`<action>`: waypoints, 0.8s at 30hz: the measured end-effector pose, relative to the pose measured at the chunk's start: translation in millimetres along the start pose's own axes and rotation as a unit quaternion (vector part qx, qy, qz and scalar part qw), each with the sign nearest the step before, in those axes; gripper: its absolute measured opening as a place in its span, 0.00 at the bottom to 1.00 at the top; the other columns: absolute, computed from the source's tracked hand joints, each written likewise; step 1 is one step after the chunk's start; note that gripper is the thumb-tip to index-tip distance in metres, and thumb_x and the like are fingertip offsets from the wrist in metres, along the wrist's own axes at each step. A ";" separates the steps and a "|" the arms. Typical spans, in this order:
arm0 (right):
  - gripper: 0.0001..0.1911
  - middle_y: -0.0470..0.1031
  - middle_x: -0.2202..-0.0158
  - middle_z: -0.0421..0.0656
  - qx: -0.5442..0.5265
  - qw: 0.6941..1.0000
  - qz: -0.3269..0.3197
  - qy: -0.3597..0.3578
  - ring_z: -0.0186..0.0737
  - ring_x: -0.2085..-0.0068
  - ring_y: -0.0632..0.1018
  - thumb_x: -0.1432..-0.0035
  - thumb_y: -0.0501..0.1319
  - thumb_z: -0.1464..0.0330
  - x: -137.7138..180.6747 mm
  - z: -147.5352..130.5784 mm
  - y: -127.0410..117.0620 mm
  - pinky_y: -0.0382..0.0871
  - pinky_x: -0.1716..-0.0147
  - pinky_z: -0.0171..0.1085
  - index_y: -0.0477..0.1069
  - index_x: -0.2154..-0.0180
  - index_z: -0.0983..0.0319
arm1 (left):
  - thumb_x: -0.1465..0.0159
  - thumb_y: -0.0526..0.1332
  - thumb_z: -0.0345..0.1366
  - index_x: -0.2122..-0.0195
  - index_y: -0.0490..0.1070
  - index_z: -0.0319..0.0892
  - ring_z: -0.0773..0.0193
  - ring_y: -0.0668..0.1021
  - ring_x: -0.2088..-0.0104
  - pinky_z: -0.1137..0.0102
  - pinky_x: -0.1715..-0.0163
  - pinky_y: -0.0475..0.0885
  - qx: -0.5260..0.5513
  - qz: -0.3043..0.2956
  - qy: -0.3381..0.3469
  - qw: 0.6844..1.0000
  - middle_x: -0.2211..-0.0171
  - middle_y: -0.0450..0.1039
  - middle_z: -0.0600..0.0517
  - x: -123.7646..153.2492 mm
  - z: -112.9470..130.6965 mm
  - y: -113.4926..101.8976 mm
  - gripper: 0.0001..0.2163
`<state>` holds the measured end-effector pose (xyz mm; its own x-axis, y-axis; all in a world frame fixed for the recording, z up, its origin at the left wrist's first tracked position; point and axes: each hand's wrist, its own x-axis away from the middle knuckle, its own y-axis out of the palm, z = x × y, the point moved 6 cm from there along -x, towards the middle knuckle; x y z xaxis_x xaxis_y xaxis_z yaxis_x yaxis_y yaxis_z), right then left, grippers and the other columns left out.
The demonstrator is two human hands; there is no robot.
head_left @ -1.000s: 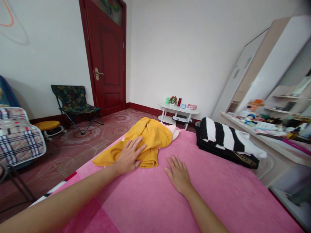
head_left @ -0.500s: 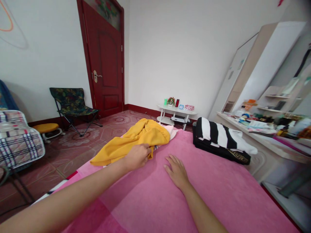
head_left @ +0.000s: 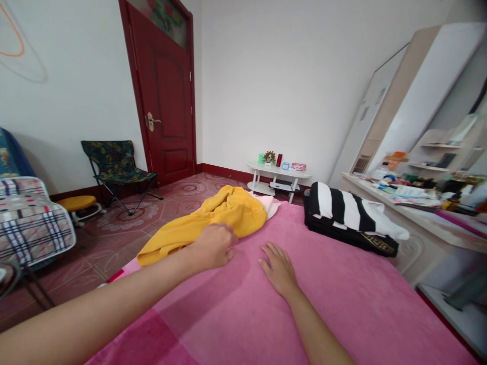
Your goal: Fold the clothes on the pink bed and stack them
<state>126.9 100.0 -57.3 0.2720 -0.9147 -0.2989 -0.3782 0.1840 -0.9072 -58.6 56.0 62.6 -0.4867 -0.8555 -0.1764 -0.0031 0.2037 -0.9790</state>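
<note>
A yellow garment [head_left: 232, 208] lies in a loose heap at the far left of the pink bedspread [head_left: 243, 304]. My left hand [head_left: 216, 246] is at its near edge, slightly smeared by motion. Its fingers are curled in and the thumb points down; no cloth shows in them. Flat on the bedspread, right of the garment, my right hand [head_left: 279, 268] rests with fingers spread and nothing in it. Behind the heap a pale pink cloth [head_left: 270, 205] peeks out.
Folded black and black-and-white striped clothes [head_left: 342, 213] are stacked on the bed's right. A cluttered dressing table [head_left: 418, 203] stands beyond. At the back are a low white table [head_left: 279, 171] and a red door [head_left: 163, 101]; a camouflage folding chair [head_left: 117, 162] and yellow stool [head_left: 78, 203] are left.
My left hand has come away from the cloth at the garment's near edge, where a patterned patch is no longer visible. My right hand stays on the bed. The view has shifted slightly.
</note>
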 end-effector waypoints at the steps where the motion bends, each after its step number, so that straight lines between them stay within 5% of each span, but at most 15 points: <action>1: 0.23 0.62 0.39 0.47 -0.006 1.000 -0.001 0.002 0.45 0.38 0.60 0.40 0.52 0.62 -0.1 0.8 0.0 0.49 0.40 0.46 0.65 0.44 0.59 | 0.40 0.54 0.37 0.55 0.73 0.43 0.52 0.73 0.55 0.58 0.54 0.66 0.008 0.059 -0.001 0.998 0.55 0.72 0.44 -11.6 -0.1 -9.3 0.14; 4: 0.22 0.62 0.40 0.45 -0.027 1.000 0.000 0.006 0.43 0.39 0.61 0.41 0.53 0.63 -0.5 4.0 -0.1 0.49 0.40 0.45 0.66 0.45 0.58 | 0.38 0.54 0.43 0.40 0.60 0.48 0.46 0.61 0.41 0.49 0.44 0.53 -0.010 0.158 -0.107 0.982 0.39 0.57 0.44 -31.2 -27.5 -1.2 0.24; 8: 0.21 0.63 0.40 0.44 -0.044 0.999 0.015 0.005 0.42 0.39 0.61 0.42 0.55 0.63 -0.1 6.3 -1.3 0.49 0.39 0.44 0.68 0.47 0.57 | 0.42 0.52 0.59 0.36 0.53 0.51 0.30 0.58 0.42 0.34 0.52 0.51 0.008 0.012 -0.310 0.951 0.36 0.49 0.39 -22.9 -87.5 77.8 0.34; 10: 0.21 0.64 0.41 0.44 -0.046 0.999 0.019 0.007 0.42 0.39 0.61 0.42 0.55 0.63 0.2 6.6 -1.0 0.50 0.40 0.44 0.68 0.47 0.57 | 0.44 0.52 0.61 0.36 0.50 0.52 0.29 0.60 0.43 0.34 0.54 0.53 0.006 -0.038 -0.324 0.945 0.36 0.48 0.37 -17.1 -101.0 99.9 0.37; 12: 0.20 0.64 0.41 0.44 -0.049 0.998 0.026 0.008 0.42 0.39 0.62 0.43 0.56 0.64 0.2 6.2 -0.8 0.50 0.40 0.45 0.68 0.48 0.57 | 0.45 0.55 0.59 0.36 0.51 0.49 0.30 0.64 0.46 0.36 0.56 0.57 0.002 -0.077 -0.308 0.948 0.39 0.53 0.33 -17.6 -102.8 99.9 0.38; 16: 0.19 0.66 0.42 0.44 -0.062 0.997 0.045 0.006 0.43 0.40 0.63 0.44 0.57 0.65 -0.5 4.9 -2.4 0.51 0.40 0.45 0.70 0.49 0.57 | 0.46 0.62 0.47 0.46 0.68 0.36 0.35 0.70 0.50 0.43 0.52 0.60 -0.011 -0.116 -0.250 0.961 0.50 0.68 0.30 -36.2 -75.2 65.4 0.29; 19: 0.18 0.67 0.44 0.46 -0.081 0.995 0.058 0.008 0.43 0.41 0.65 0.45 0.57 0.67 -0.5 6.6 -5.1 0.52 0.40 0.45 0.71 0.51 0.59 | 0.39 0.56 0.40 0.45 0.68 0.40 0.45 0.63 0.42 0.52 0.42 0.52 0.011 -0.006 -0.150 0.989 0.43 0.62 0.38 -56.0 -27.2 50.0 0.21; 21: 0.17 0.69 0.45 0.46 -0.103 0.992 0.067 0.013 0.42 0.43 0.66 0.46 0.57 0.69 0.3 9.6 -6.4 0.54 0.41 0.44 0.72 0.53 0.60 | 0.36 0.51 0.40 0.41 0.62 0.45 0.53 0.62 0.40 0.60 0.40 0.52 0.075 0.042 -0.078 0.993 0.39 0.58 0.44 -62.8 8.1 63.8 0.22; 24: 0.17 0.72 0.48 0.46 -0.161 0.982 0.087 0.039 0.41 0.46 0.70 0.47 0.56 0.70 3.3 17.4 -5.6 0.59 0.43 0.41 0.72 0.54 0.62 | 0.34 0.48 0.42 0.38 0.58 0.45 0.55 0.61 0.39 0.59 0.40 0.54 0.135 0.024 -0.055 0.989 0.37 0.56 0.46 -65.8 42.9 106.8 0.23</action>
<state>145.3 102.2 -58.4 0.1143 -0.9070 -0.4054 -0.6761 0.2280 -0.7006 10.6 113.6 -34.8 -0.3821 -0.8979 -0.2184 0.2587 0.1230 -0.9581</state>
